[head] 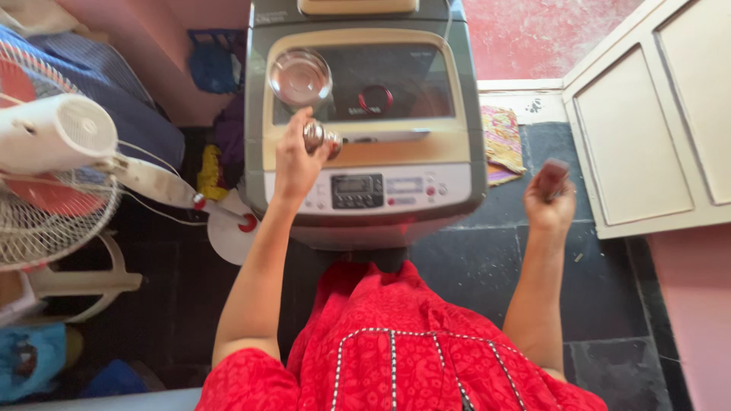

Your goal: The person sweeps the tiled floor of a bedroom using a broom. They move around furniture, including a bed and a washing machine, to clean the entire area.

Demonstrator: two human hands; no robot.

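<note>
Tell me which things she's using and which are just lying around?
In use: small steel pot in left hand; dark object in right hand; washing machine; steel bowl.
Lying about: fan; patterned cloth; cupboard.

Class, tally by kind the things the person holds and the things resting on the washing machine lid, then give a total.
Small metal tumbler, in the left hand: 1
Dark reddish object, in the right hand: 1
Steel bowl on the washing machine lid: 1
Red ring on the lid: 1
Total: 4
</note>
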